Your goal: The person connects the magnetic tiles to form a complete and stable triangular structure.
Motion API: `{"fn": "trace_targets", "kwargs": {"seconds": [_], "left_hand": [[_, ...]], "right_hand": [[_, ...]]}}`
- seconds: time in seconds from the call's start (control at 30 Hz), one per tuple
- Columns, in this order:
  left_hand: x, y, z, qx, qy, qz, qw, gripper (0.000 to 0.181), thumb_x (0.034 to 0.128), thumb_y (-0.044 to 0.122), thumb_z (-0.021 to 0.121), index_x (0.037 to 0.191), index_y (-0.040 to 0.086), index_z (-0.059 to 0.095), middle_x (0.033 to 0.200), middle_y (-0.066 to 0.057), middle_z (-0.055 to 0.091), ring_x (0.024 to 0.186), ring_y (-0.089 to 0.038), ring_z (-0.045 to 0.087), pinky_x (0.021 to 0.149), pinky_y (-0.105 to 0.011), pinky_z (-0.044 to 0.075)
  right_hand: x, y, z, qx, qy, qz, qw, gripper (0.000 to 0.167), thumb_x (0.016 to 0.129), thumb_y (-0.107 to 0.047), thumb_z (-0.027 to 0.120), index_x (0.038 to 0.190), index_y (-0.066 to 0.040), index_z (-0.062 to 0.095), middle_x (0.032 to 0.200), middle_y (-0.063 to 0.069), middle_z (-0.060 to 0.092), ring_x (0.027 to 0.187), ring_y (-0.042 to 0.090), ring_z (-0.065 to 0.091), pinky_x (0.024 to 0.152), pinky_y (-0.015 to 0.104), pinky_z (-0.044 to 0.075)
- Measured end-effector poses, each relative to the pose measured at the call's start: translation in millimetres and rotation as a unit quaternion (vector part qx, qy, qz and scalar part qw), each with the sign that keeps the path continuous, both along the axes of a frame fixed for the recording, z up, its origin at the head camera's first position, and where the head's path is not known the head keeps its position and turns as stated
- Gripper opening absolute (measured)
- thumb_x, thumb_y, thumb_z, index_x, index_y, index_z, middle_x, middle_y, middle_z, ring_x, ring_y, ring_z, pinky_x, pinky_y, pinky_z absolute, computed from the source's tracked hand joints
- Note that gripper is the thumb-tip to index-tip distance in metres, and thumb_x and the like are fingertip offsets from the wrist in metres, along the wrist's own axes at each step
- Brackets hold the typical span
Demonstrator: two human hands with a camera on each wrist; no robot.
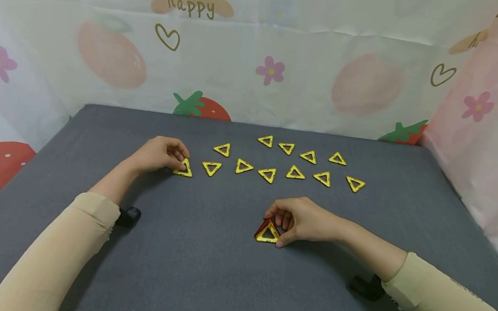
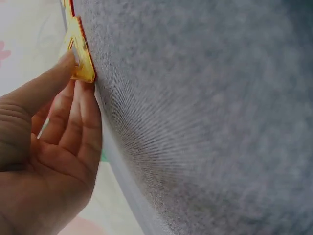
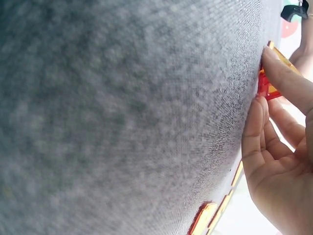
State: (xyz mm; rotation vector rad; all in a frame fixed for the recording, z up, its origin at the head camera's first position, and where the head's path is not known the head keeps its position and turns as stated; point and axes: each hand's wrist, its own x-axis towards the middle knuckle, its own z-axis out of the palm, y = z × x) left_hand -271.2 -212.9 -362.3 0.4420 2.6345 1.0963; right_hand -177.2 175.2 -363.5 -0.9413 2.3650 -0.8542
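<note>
At the left end of the near row, my left hand [image 1: 159, 155] pinches a yellow triangular magnetic tile [image 1: 189, 172], a frame with an open middle. In the left wrist view the thumb lies on the face of that tile [image 2: 87, 66], and the fingers are at its lower edge. Nearer the front, my right hand [image 1: 307, 221] holds a small leaning shape of red and yellow triangular tiles [image 1: 266, 240] standing on the table. Thumb and fingertips touch it from two sides in the right wrist view, where a red part [image 3: 264, 88] shows between them. Its far side is hidden.
Several loose yellow triangular tiles [image 1: 295, 175] lie flat in two uneven rows across the middle and back of the grey-covered table [image 1: 180, 266]. A patterned curtain [image 1: 248, 40] hangs behind and at both sides. A black strap device [image 1: 128, 217] sits at the left wrist.
</note>
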Motion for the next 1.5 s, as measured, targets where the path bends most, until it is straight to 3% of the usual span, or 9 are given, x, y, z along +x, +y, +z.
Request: {"fn": "trace_targets", "kwargs": {"seconds": [0.13,0.3,0.6,0.77,0.9,1.03,1.27,1.5], "left_hand": [[1.5,3.7,1.7,0.026,-0.008,-0.024,0.9993,0.029,0.0925,0.017,0.07,0.119,0.004,0.066,0.105,-0.016,0.069,0.081,-0.013,0.066,0.075,-0.03,0.058],[4.7,11.7,5.1,0.065,-0.033,-0.059,0.9956,0.03,0.0948,0.019,0.067,0.121,0.004,0.066,0.107,-0.014,0.071,0.084,-0.014,0.068,0.082,-0.034,0.059],[13.0,36.7,13.4,0.107,-0.057,-0.076,0.9898,0.027,0.0906,0.022,0.072,0.113,0.007,0.073,0.103,-0.003,0.075,0.083,-0.011,0.069,0.085,-0.035,0.06],[18.1,48.4,16.4,0.134,-0.087,-0.087,0.9832,0.027,0.0915,0.023,0.071,0.114,0.009,0.072,0.116,-0.007,0.072,0.091,-0.011,0.07,0.091,-0.035,0.058],[22.8,54.1,17.9,0.16,-0.102,-0.116,0.9748,0.031,0.0947,0.017,0.066,0.123,0.006,0.067,0.131,-0.012,0.064,0.099,-0.013,0.068,0.096,-0.037,0.056],[26.2,59.3,16.8,0.172,-0.082,-0.132,0.9728,0.03,0.0937,0.008,0.065,0.123,0.004,0.067,0.13,-0.012,0.063,0.098,-0.012,0.066,0.093,-0.039,0.056],[29.6,67.1,13.5,0.193,-0.026,-0.112,0.9744,0.024,0.0915,0.001,0.065,0.115,0.002,0.07,0.114,-0.005,0.072,0.095,-0.007,0.069,0.085,-0.036,0.059],[35.3,76.9,16.6,0.227,-0.028,-0.117,0.9664,0.021,0.0912,0.007,0.069,0.11,-0.003,0.072,0.103,0.003,0.072,0.088,-0.009,0.072,0.087,-0.044,0.059]], "right_hand": [[0.3,0.1,-0.2,-0.001,-0.001,0.0,1.0,0.049,0.075,-0.023,0.087,0.119,-0.016,0.065,0.093,0.0,0.064,0.077,0.008,0.06,0.069,0.023,0.055],[0.4,0.0,-0.7,-0.002,-0.002,0.001,1.0,0.049,0.075,-0.022,0.087,0.118,-0.015,0.065,0.093,0.001,0.064,0.077,0.008,0.06,0.069,0.023,0.055],[0.3,0.2,-1.3,0.001,-0.001,-0.003,1.0,0.05,0.074,-0.024,0.087,0.118,-0.017,0.066,0.093,0.0,0.065,0.077,0.008,0.061,0.069,0.023,0.055],[0.5,0.0,-1.0,0.002,-0.001,-0.003,1.0,0.05,0.074,-0.024,0.087,0.119,-0.017,0.065,0.093,0.0,0.065,0.077,0.008,0.061,0.069,0.023,0.055],[0.3,-0.4,-1.1,0.004,-0.001,-0.003,1.0,0.05,0.074,-0.024,0.087,0.119,-0.017,0.065,0.093,-0.001,0.064,0.077,0.008,0.061,0.069,0.023,0.055],[-0.1,-0.7,-1.1,0.006,0.0,-0.003,1.0,0.05,0.074,-0.024,0.087,0.119,-0.017,0.065,0.093,-0.001,0.064,0.078,0.008,0.061,0.069,0.023,0.055],[-0.6,-0.8,-0.8,0.006,-0.001,-0.002,1.0,0.05,0.075,-0.024,0.087,0.119,-0.017,0.065,0.093,-0.001,0.064,0.077,0.008,0.061,0.069,0.023,0.055],[-0.8,-0.6,-0.3,0.009,0.003,-0.002,1.0,0.049,0.075,-0.025,0.087,0.118,-0.018,0.065,0.092,-0.001,0.064,0.076,0.007,0.061,0.069,0.023,0.055]]}}
